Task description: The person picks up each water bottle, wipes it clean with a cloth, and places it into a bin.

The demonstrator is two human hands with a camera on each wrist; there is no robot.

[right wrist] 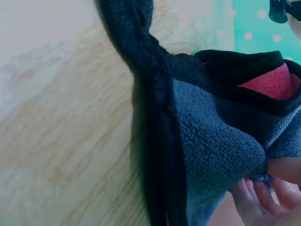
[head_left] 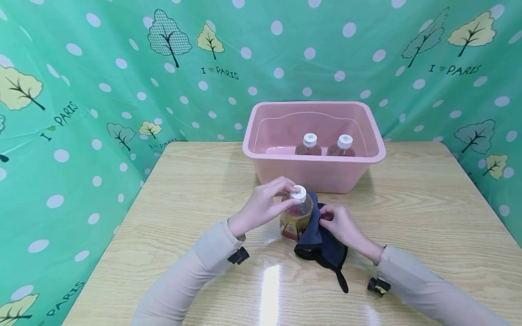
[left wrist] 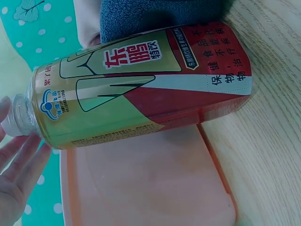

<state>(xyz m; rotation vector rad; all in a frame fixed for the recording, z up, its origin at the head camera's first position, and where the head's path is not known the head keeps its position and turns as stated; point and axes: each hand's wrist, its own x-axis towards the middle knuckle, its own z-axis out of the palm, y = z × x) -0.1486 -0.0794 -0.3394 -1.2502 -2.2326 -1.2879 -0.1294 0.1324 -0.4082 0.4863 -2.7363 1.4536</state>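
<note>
A labelled drink bottle (head_left: 294,222) with a white cap stands on the table in front of the pink bin. My left hand (head_left: 269,203) grips it at the cap and neck, thumb on one side and fingers on the other. The label, gold-green above and red below, fills much of the left wrist view (left wrist: 141,84). My right hand (head_left: 340,224) pinches a dark blue-grey towel (head_left: 316,231) with black edging, which lies against the bottle's right side. In the right wrist view a pink-red patch (right wrist: 273,82) shows inside the towel's folds.
The pink bin (head_left: 302,174) stands at the table's back, just behind the hands. Inside it are two capped bottles (head_left: 310,140), their lower parts hidden by the front wall. A green patterned curtain (head_left: 122,90) hangs behind the wooden table (head_left: 183,190).
</note>
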